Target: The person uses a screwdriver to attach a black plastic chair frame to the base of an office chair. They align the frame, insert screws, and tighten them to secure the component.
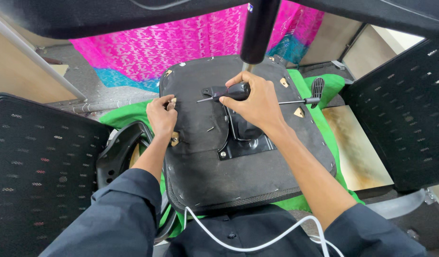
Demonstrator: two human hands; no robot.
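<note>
We find an upturned chair seat (pixel 205 176) lying underside up in front of the person, resting over green cloth (pixel 324 95). The right hand (pixel 255 102) closes its grip around the black handle of a screwdriver (pixel 229 91). The tool's long axis runs nearly level across the seat, and its thin shaft points to the person's left, toward the left hand (pixel 161 116). The tip stops short of that hand, with a clear stretch of black fabric between them.

The left hand rests at the left edge of the seat. Its fingers are pinched narrowly on a small pale item (pixel 172 101), which is too small for us to identify. The left hand is the nearer of the two to a brass-coloured corner bracket (pixel 174 138) just below it on the same edge.

The seat underside is covered in black fabric, stapled around the rim. A black metal plate (pixel 243 143) is bolted at its centre. A lever with a flat black paddle end (pixel 316 88) projects to the right beyond the hand. Further brass brackets (pixel 299 112) sit near the right edge.

A black column (pixel 257 28) stands above the seat. Mesh panels (pixel 38 162) flank both sides, and pink cloth (pixel 181 43) lies beyond. A white cable (pixel 257 242) hangs at the person's chest.
</note>
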